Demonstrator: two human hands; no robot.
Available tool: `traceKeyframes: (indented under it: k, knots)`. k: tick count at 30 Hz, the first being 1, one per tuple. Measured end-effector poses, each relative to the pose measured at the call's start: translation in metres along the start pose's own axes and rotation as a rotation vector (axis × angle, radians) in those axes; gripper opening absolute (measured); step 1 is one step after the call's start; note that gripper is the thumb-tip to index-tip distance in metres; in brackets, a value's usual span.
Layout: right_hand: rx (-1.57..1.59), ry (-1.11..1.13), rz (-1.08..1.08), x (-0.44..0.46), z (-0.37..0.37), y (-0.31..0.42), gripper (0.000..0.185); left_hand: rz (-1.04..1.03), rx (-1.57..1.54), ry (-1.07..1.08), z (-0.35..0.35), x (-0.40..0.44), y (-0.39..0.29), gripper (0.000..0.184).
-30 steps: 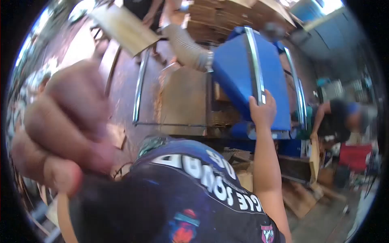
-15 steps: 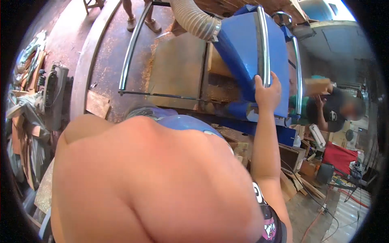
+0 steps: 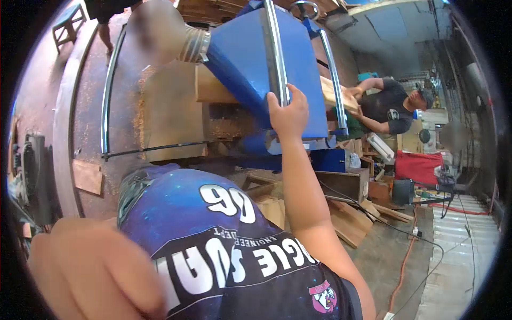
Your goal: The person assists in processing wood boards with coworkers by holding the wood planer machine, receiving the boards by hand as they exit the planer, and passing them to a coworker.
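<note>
My right hand [image 3: 289, 113] grips the near end of a chrome roller [image 3: 276, 50] on top of a blue machine [image 3: 304, 69] that looks like a thickness planer. Its thumb lies on one side of the roller and the fingers on the other. Close to the camera at the lower left, my left hand [image 3: 96, 269] is blurred, with its fingers curled; whatever it may hold is hidden. A wooden board [image 3: 213, 88] shows at the machine's left side. On the far right side, a co-worker's two hands hold a wooden piece [image 3: 338, 95] against the machine.
A co-worker [image 3: 392, 104] stands right of the machine. A ribbed hose [image 3: 194, 45] joins it at the left. Another person's legs [image 3: 104, 34] are near a stool [image 3: 69, 26]. Wood offcuts [image 3: 346, 221], a red cloth [image 3: 418, 168] and an orange cord [image 3: 404, 280] lie at the right.
The view has shifted right. My left arm, which covered much of the foreground, has moved to the lower left, showing my shirt. The board now shows at the machine's left; my right hand stays on the roller.
</note>
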State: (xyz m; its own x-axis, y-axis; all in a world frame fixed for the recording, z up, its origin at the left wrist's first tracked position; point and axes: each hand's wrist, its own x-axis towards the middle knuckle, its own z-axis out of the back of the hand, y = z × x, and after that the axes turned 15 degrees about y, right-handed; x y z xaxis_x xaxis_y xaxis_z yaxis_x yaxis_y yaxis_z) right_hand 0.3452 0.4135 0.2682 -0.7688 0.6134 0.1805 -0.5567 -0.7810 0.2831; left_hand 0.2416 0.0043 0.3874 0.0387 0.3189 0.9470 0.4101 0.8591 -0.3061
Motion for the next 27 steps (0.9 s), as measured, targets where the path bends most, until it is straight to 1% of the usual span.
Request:
traceKeyframes:
  k: [2,4,6,7,8,10,12,13,14,15,16,17,18,19,20,21,22,24,26,27]
  knots:
    - [-0.011,-0.002,-0.005,-0.001,-0.001,0.0,0.059,0.049,-0.022,0.085,0.01,0.0,-0.015,0.019]
    - [-0.016,-0.034,-0.001,0.001,-0.004,-0.005,0.059,0.094,0.036,0.142,0.016,-0.007,-0.024,0.017]
    - [-0.003,-0.011,-0.014,0.0,-0.002,-0.004,0.058,0.183,0.183,0.159,0.024,-0.017,-0.047,0.015]
    - [0.018,-0.006,-0.025,0.0,-0.001,-0.003,0.058,0.247,0.306,0.177,0.03,-0.023,-0.067,0.014]
    - [0.013,-0.001,-0.031,-0.002,-0.002,-0.002,0.058,0.324,0.493,0.167,0.037,-0.029,-0.094,0.014]
    - [0.001,0.003,-0.033,0.001,-0.002,-0.004,0.058,0.498,1.038,0.048,0.051,-0.051,-0.158,0.012]
    - [0.011,-0.012,-0.049,0.002,-0.002,-0.004,0.058,0.701,1.671,-0.232,0.077,-0.074,-0.214,0.012]
    - [0.01,-0.013,-0.053,0.002,-0.001,-0.003,0.057,0.79,1.903,-0.343,0.096,-0.089,-0.232,0.012]
    - [0.026,-0.017,-0.073,0.002,0.001,0.001,0.056,0.875,2.038,-0.38,0.116,-0.106,-0.24,0.012]
    - [0.023,-0.021,-0.084,0.004,0.002,0.001,0.056,0.978,2.067,-0.388,0.133,-0.13,-0.235,0.012]
    - [0.017,-0.022,-0.095,0.004,0.002,0.001,0.056,1.119,1.951,-0.417,0.141,-0.156,-0.218,0.012]
    - [0.01,-0.017,-0.107,0.003,0.001,0.0,0.056,1.371,1.537,-0.664,0.135,-0.174,-0.177,0.013]
    - [0.047,0.026,-0.149,0.004,0.006,0.005,0.057,1.602,1.157,-0.921,0.13,-0.192,-0.137,0.019]
    - [0.043,0.009,-0.167,0.006,0.005,0.004,0.058,1.589,0.895,-0.881,0.126,-0.246,-0.105,0.025]
    - [0.037,-0.005,-0.189,0.006,0.003,0.002,0.058,1.702,0.812,-0.779,0.116,-0.273,-0.07,0.03]
    - [0.034,-0.023,-0.216,0.006,0.001,0.001,0.059,1.776,0.655,-0.84,0.103,-0.277,-0.034,0.03]
    - [0.071,-0.023,-0.252,0.006,0.002,0.002,0.06,1.752,0.695,-0.829,0.101,-0.331,0.0,0.028]
    - [0.043,-0.061,-0.276,0.009,-0.001,-0.003,0.061,1.771,1.035,-0.105,0.107,-0.321,0.046,0.026]
    - [0.032,-0.066,-0.347,0.005,0.001,0.006,0.063,1.493,0.783,-0.499,0.11,-0.317,0.091,0.027]
    - [0.04,-0.068,-0.37,0.007,-0.002,0.006,0.063,1.546,0.775,-0.353,0.117,-0.311,0.09,0.027]
